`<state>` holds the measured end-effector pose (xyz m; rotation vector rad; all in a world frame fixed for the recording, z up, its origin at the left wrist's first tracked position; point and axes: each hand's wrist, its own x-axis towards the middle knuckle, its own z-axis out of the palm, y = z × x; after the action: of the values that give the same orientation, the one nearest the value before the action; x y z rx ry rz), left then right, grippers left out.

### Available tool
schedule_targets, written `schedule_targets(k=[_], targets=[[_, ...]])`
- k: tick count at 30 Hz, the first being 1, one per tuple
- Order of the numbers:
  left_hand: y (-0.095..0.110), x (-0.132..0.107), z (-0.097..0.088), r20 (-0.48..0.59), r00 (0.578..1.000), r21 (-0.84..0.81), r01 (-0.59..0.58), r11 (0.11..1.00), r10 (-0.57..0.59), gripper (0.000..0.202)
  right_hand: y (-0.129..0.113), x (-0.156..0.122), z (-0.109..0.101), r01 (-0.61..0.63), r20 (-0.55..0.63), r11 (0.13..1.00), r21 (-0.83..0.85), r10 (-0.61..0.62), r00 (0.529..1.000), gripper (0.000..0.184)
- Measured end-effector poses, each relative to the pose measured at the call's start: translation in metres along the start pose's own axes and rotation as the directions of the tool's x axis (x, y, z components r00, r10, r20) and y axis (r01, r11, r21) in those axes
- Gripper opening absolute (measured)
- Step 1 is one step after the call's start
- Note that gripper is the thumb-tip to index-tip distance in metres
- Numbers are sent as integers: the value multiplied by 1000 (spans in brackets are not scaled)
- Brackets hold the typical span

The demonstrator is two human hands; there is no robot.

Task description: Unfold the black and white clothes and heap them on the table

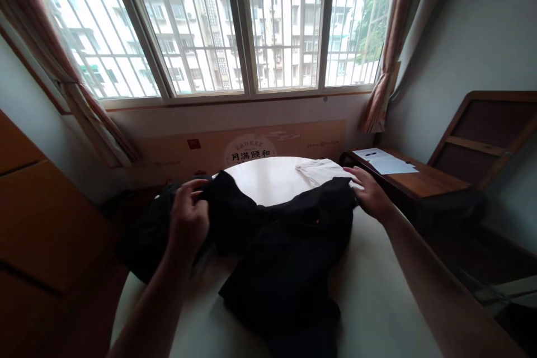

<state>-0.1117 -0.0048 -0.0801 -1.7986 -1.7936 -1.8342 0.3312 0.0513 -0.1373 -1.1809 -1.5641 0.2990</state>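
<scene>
A crumpled black fabric garment [285, 246] is lying spread across the near and middle part of a round white table [268, 179], with one portion hanging over the table's left edge.

Left hand [188, 218]: the fingers are closing together around a raised fold of the black garment at its left side, pinching the cloth between thumb and fingers.

Right hand [371, 193]: the palm is facing down and the fingers are lying spread apart, pressing flat on the garment's upper right corner near the table's right edge. It is not gripping the cloth.

A folded white cloth [321, 170] is lying on the far right part of the table, just beyond the black garment and just beside the right hand's fingertips.

To the right of the table, a brown wooden desk [419, 182] is carrying white paper sheets [388, 163]. A barred window [251, 22] is filling the wall behind the table.
</scene>
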Motion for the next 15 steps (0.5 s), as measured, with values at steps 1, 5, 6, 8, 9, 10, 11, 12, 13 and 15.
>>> schedule_targets(k=[1, 5, 6, 8, 9, 10, 11, 12, 13, 15], targets=[[4, -10, 10, 157, 985, 45, -83, 996, 75, 45, -7, -4, 7, 7, 5, 1000, -29, -6, 1000, 49], [10, -46, 40, 631, 769, 169, -270, 948, 106, 44, -47, -22, 28, 162, 313, 986, 26, -162, 936, 47], [8, -52, 44, 682, 729, 217, -276, 936, 57, 44, -56, -28, 33, 200, 442, 978, 60, -206, 873, 47], [5, -57, 49, 721, 693, 292, -284, 913, -15, 45, -68, -41, 46, 237, 630, 968, 80, -234, 741, 53], [2, -57, 49, 723, 690, 320, -289, 902, -35, 46, -71, -47, 53, 250, 682, 966, 57, -221, 697, 60], [1, -57, 50, 721, 691, 344, -293, 892, -52, 47, -73, -52, 59, 267, 712, 964, 18, -199, 673, 66], [-1, -56, 49, 720, 690, 369, -297, 881, -69, 48, -74, -55, 65, 285, 729, 958, -25, -177, 661, 67], [-2, -54, 49, 721, 687, 396, -299, 868, -92, 51, -75, -57, 69, 304, 743, 951, -53, -166, 648, 62], [-2, -52, 48, 723, 679, 428, -297, 854, -126, 56, -76, -57, 71, 319, 753, 946, -59, -168, 637, 52], [-2, -49, 47, 733, 648, 488, -292, 823, -205, 65, -80, -53, 67, 298, 738, 954, 15, -212, 640, 30]])
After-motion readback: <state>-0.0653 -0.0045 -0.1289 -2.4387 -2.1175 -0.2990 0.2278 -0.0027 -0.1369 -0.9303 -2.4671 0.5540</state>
